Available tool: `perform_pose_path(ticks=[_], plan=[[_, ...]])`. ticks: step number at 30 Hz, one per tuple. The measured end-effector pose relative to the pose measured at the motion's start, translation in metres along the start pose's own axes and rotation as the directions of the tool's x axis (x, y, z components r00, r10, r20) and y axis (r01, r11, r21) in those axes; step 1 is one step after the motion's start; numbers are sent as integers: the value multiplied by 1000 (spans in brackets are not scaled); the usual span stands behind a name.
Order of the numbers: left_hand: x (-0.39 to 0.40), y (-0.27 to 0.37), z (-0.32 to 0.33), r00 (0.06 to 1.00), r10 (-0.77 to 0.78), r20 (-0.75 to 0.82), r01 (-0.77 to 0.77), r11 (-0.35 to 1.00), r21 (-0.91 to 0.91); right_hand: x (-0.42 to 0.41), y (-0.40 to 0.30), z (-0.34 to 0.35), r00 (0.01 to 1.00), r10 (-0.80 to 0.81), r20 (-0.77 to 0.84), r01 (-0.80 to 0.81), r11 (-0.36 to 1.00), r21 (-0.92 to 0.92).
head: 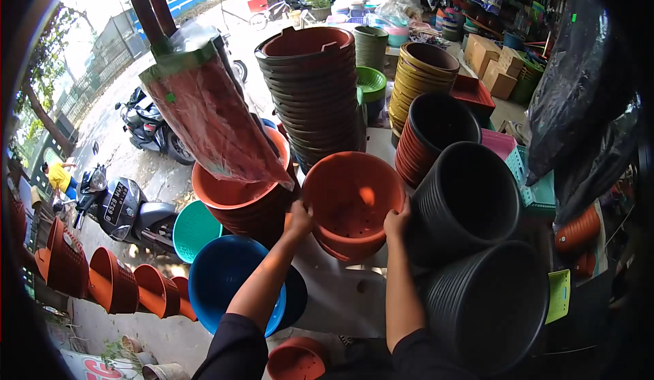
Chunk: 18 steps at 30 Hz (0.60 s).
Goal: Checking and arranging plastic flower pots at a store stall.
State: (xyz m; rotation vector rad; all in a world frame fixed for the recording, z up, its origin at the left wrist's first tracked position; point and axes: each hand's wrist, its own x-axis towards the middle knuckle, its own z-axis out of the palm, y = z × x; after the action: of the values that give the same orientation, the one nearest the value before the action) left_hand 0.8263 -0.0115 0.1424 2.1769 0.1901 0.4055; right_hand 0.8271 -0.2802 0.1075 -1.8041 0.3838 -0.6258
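Observation:
Between my hands is a terracotta-coloured plastic plant pot [347,206], tilted so that its open mouth faces me. Small drainage holes show in its bottom, and a second rim peeks out beneath it. My left hand [300,220] grips the rim on the left side. On the opposite side, my right hand [397,221] holds the rim with the thumb near the edge. Below the pot lies a pale table surface [342,293]. A stack of orange pots [240,196] stands close to my left hand, and a leaning stack of black pots [460,206] is beside my right.
A tall stack of dark-rimmed pots [311,99] rises behind. Blue tubs [230,278] sit near my left forearm; more black pots [485,308] lie by my right. A wrapped red bundle [214,114] hangs at left, black plastic bags [572,88] at right. Motorcycles [127,206] stand outside.

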Motion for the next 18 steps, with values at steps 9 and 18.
perform_pose_path(ticks=[9, 18], plan=[[-8, 20, 3, 981, -140, 134, 132, 989, 62, -8, 2, -1, 996, -48, -76, 43, 996, -78], [-17, 9, 18, 987, -120, 106, 127, 990, -68, -4, 1, -13, 996, -69, -59, 68, 997, -29]])
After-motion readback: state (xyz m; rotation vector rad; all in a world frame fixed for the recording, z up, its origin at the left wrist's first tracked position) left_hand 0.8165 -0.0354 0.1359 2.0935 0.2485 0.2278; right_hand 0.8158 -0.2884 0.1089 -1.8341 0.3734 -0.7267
